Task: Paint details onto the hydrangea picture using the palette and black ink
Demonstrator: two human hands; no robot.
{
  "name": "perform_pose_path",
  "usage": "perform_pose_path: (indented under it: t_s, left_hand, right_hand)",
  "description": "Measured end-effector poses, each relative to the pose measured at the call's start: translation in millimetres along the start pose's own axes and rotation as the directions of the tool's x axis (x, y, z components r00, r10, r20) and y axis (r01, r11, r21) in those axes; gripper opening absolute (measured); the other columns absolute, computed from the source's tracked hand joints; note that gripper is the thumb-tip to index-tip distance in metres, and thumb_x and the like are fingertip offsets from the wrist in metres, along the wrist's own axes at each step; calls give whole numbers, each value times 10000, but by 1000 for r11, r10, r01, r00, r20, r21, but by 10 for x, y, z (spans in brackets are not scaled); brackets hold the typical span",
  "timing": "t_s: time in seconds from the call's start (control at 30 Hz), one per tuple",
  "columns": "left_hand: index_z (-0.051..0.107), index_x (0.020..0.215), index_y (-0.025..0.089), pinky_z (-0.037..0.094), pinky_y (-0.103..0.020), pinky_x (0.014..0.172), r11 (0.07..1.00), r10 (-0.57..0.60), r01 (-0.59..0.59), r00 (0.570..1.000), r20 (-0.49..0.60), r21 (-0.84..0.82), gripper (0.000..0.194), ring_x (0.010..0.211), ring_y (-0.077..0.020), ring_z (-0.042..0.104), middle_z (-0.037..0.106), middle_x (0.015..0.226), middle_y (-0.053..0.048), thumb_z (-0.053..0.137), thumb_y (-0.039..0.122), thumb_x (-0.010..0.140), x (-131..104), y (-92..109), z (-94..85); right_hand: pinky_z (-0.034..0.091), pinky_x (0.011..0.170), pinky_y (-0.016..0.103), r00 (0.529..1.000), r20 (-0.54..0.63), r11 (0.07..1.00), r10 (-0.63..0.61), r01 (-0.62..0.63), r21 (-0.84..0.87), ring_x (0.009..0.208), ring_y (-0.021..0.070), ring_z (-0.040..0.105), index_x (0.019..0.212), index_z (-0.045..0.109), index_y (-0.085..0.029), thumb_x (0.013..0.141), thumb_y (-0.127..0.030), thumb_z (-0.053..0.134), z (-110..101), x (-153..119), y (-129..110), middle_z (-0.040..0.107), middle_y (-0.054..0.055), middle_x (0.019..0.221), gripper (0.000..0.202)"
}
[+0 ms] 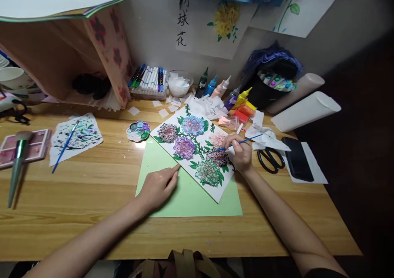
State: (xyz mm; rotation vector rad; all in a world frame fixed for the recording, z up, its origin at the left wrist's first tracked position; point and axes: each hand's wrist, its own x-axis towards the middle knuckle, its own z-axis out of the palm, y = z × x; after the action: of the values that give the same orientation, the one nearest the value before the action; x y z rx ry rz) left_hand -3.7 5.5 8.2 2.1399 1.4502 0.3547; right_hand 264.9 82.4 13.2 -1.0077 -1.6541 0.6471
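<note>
My right hand (241, 152) is closed round a thin blue paintbrush (253, 138), its tip down at the painted stems of a white sheet with flowers (219, 196). The sheet lies turned at an angle and bears several textured blossoms in blue, purple, pink, dark and green with painted leaves. Beneath it is a light green paper (191, 206). My left hand (158, 186) rests on the green paper, index finger stretched to the sheet's lower left edge, holding nothing. A flower-shaped paint palette (138, 131) sits by the sheet's left corner.
Black scissors (271, 161) and a phone (297, 159) lie to the right. Paint bottles (211, 86), crumpled tissue (206, 106) and a marker rack (149, 81) stand behind. On the left are a paint-stained tissue (83, 136) with another brush and a large makeup brush (17, 169).
</note>
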Motion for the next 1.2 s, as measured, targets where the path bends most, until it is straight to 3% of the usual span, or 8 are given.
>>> perform_pose_path:
  t_s: [0.17, 0.33, 0.57, 0.73, 0.9, 1.1, 1.2]
  left_hand:
    - [576, 1221, 206, 436, -256, 636, 1000, -7, 7, 1000, 4, 14, 396, 800, -166, 664, 725, 932, -23, 319, 298, 934, 7, 14, -8]
    - [573, 1223, 196, 426, -253, 632, 1000, -4, 3, 1000, 14, 13, 395, 776, -158, 658, 722, 908, -24, 318, 289, 935, 11, 19, -21]
    - [567, 1230, 196, 407, -251, 607, 1000, -10, 9, 1000, 17, 17, 393, 742, -151, 648, 721, 895, -20, 325, 285, 933, 12, 18, -15]
    - [561, 1238, 196, 399, -252, 595, 1000, -1, 1, 1000, 12, 29, 395, 729, -149, 647, 720, 885, -21, 325, 288, 935, 18, 15, -15]
    - [565, 1231, 196, 410, -250, 598, 999, 10, -10, 1000, 8, 42, 392, 724, -148, 647, 721, 882, -22, 325, 282, 933, 14, 16, -15]
    - [569, 1224, 189, 427, -249, 614, 999, 24, -23, 1000, -10, 36, 388, 737, -150, 653, 722, 897, -29, 331, 279, 931, 2, 5, 3]
    - [572, 1220, 197, 428, -242, 608, 999, 26, -26, 999, -24, 34, 383, 727, -144, 652, 723, 889, -29, 339, 278, 927, 5, 1, 12]
  right_hand:
    - [384, 652, 333, 982, 188, 996, -30, 46, -82, 651, 169, 493, 646, 496, -208, 905, -314, 338, 36, 74, -45, 509, 18, 643, 322]
    - [391, 665, 342, 960, 278, 992, -7, 41, -118, 658, 176, 485, 645, 474, -212, 910, -337, 321, 50, 126, -49, 493, 25, 657, 330]
    - [399, 677, 338, 966, 257, 987, -5, 46, -155, 683, 176, 498, 672, 475, -213, 917, -322, 305, 44, 123, -52, 502, 27, 677, 318]
    - [395, 673, 337, 952, 305, 982, -39, 92, -162, 676, 172, 489, 675, 472, -211, 914, -290, 315, 38, 133, -60, 491, 23, 667, 296]
    - [391, 659, 336, 966, 253, 977, -52, 102, -189, 668, 170, 488, 673, 472, -211, 920, -289, 303, 24, 143, -71, 493, 22, 664, 309]
    - [398, 669, 340, 941, 332, 972, -72, 141, -188, 677, 176, 485, 680, 467, -215, 917, -275, 304, 32, 147, -92, 494, 24, 664, 294]
    - [399, 681, 346, 954, 292, 965, -64, 133, -224, 691, 183, 496, 683, 473, -219, 918, -281, 300, 26, 144, -90, 502, 29, 672, 299]
